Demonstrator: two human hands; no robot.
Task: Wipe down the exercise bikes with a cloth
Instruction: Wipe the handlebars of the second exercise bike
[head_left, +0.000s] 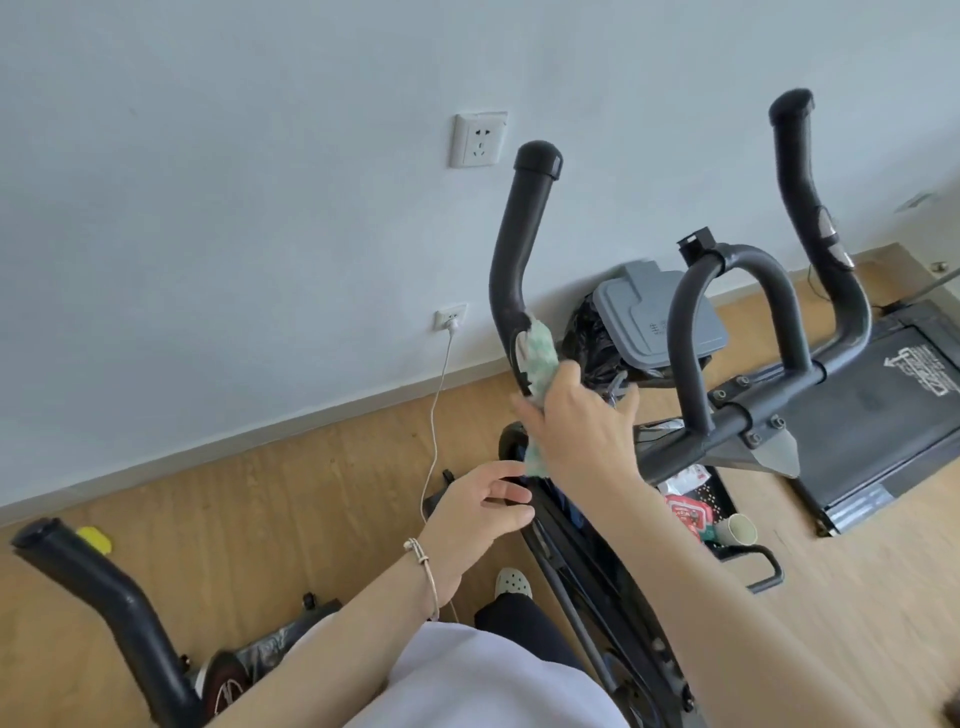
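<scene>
A black exercise bike (737, 415) stands in front of me, its handlebars rising toward the wall. My right hand (582, 415) grips a pale green patterned cloth (537, 358) and presses it against the lower bend of the left handlebar (511, 249). A loose end of the cloth hangs below that hand. My left hand (480, 506), with a thin bracelet on the wrist, hovers just below with relaxed fingers near the bike frame and holds nothing. A second bike's black handlebar (104, 587) shows at the lower left.
A grey lidded bin (654, 312) with a black bag stands by the wall behind the bike. A treadmill (893, 410) lies at the right. A white charger cable (439, 395) hangs from a low wall socket. A black tray (722, 499) under the handlebars holds a paper cup and packets.
</scene>
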